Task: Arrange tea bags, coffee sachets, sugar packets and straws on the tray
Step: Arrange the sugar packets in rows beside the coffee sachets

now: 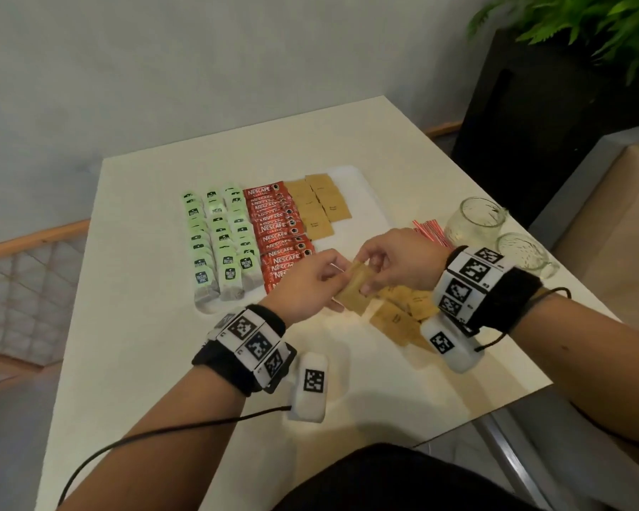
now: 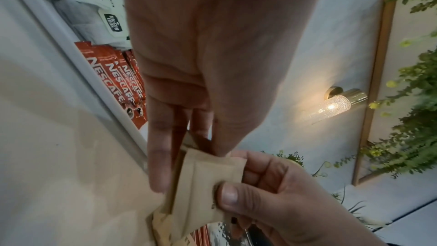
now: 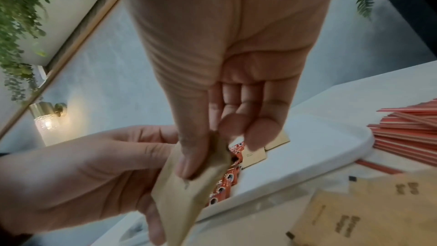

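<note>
Both hands meet over the table's middle, just above the near edge of the white tray (image 1: 362, 186). My left hand (image 1: 310, 282) holds a small stack of brown sugar packets (image 1: 355, 289) from below. My right hand (image 1: 388, 260) pinches the top packet (image 2: 208, 180) with thumb and fingers. On the tray lie rows of green tea bags (image 1: 218, 237), red coffee sachets (image 1: 277, 230) and several brown sugar packets (image 1: 318, 204). More loose sugar packets (image 1: 399, 315) lie on the table under my right wrist. Red straws (image 1: 430, 232) lie right of the tray.
Two empty glass mugs (image 1: 473, 219) (image 1: 524, 254) stand at the table's right edge. A black planter (image 1: 532, 116) with a fern stands behind the table at the right, and a beige seat (image 1: 613, 230) sits beside it. A wall lamp (image 2: 335, 105) glows behind.
</note>
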The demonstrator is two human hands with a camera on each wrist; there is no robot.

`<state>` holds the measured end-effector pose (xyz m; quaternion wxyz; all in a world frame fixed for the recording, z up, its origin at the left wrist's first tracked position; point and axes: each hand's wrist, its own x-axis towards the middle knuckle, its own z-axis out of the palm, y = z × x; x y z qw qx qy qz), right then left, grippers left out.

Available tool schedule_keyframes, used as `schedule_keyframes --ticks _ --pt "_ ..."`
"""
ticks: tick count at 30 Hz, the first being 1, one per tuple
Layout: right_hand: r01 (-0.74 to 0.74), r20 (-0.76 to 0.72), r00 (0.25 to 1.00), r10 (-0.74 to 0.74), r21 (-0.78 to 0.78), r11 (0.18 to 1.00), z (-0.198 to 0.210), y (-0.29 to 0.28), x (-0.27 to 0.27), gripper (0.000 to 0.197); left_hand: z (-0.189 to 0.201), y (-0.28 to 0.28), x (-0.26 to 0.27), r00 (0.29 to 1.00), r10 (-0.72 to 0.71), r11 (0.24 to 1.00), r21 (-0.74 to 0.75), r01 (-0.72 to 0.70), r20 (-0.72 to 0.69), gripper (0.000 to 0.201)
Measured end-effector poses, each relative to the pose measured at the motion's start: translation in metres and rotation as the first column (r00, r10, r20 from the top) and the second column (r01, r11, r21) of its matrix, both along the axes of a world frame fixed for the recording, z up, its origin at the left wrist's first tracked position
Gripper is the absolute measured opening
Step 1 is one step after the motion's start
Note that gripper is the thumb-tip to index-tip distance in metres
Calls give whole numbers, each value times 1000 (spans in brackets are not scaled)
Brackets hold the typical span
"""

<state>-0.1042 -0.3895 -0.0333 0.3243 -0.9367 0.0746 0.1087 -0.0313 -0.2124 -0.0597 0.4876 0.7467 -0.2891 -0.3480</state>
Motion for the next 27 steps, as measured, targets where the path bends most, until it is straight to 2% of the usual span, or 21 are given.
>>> schedule_keyframes --ticks 2,4,5,7,9,11,13,15,18,20,23,25,27 --pt "32 0 999 -32 -28 999 1 0 -2 22 1 1 1 993 -11 1000 -7 10 -119 14" --pt "27 5 1000 -27 -20 999 2 2 -7 22 -2 1 2 972 -109 993 18 115 -208 35" --pt "17 6 1000 -17 -8 1000 3 5 -10 20 -3 0 1 960 -180 981 39 192 -213 39" --pt "10 5 1000 -10 8 1000 4 10 -17 16 -5 -4 -4 933 -321 936 94 338 -164 33" --pt "58 19 998 -58 33 998 0 11 -23 23 -7 -9 -9 907 -397 895 157 416 -141 33" --pt "156 18 987 -157 30 987 -10 6 -32 30 -11 -12 -13 908 -394 886 205 416 -143 21" --pt "223 -55 972 -228 -86 971 -21 1 -42 37 -15 -13 -13 932 -339 904 228 361 -132 9" --pt "220 -162 952 -261 -232 947 -29 5 -52 50 -19 -12 -9 967 -200 951 207 230 -158 9" --pt "170 -191 948 -256 -376 911 -33 16 -59 50 -19 -11 -4 986 -39 985 157 65 -163 7" --pt "175 -190 947 -258 -367 914 -34 17 -59 45 -20 -10 -2 994 -22 987 156 39 -106 5" --pt "177 -213 946 -244 -291 940 -36 15 -59 39 -21 -11 -2 998 -67 979 191 66 -4 13" --pt "155 -209 956 -205 -232 960 -38 14 -60 38 -20 -13 -3 993 -111 972 212 99 43 23" --pt "147 -176 970 -170 -133 980 -41 11 -59 30 -19 -14 -4 967 -222 944 276 181 123 40"
